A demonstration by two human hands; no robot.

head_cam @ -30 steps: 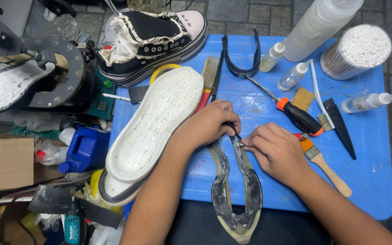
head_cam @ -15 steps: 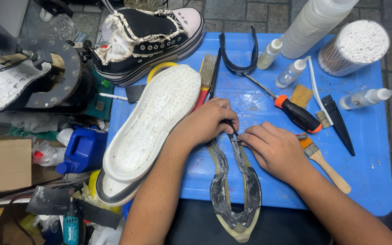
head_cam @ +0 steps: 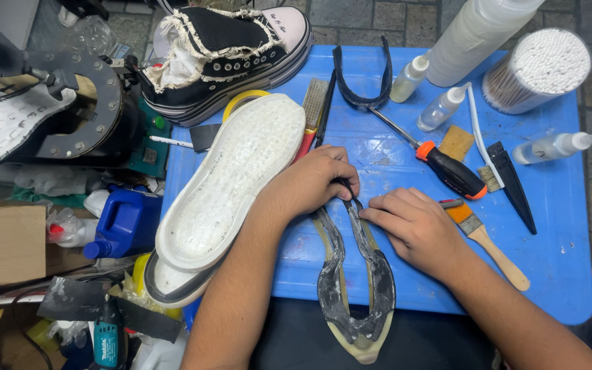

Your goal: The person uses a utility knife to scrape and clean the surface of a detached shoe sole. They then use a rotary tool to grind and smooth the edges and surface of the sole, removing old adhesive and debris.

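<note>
A U-shaped rubber sole strip point(head_cam: 355, 288), dark with yellowish edges, lies on the blue table point(head_cam: 563, 226) with its closed end over the near edge. My left hand point(head_cam: 313, 181) pinches the top of the strip's right arm. My right hand point(head_cam: 416, 229) presses flat on that same arm just below. A white upturned shoe sole point(head_cam: 231, 181) lies right beside my left forearm.
A black high-top sneaker point(head_cam: 231, 48) stands at the back. On the table lie an orange-and-black screwdriver point(head_cam: 447, 168), a wooden brush point(head_cam: 488, 243), a black strip point(head_cam: 361, 75), small bottles point(head_cam: 440, 109) and a cotton swab tub point(head_cam: 536, 68). A blue jug point(head_cam: 128, 219) and cardboard box point(head_cam: 8, 247) sit left.
Both hands stay on the strip; the fingers have shifted only slightly along its right arm. Nothing else moved.
</note>
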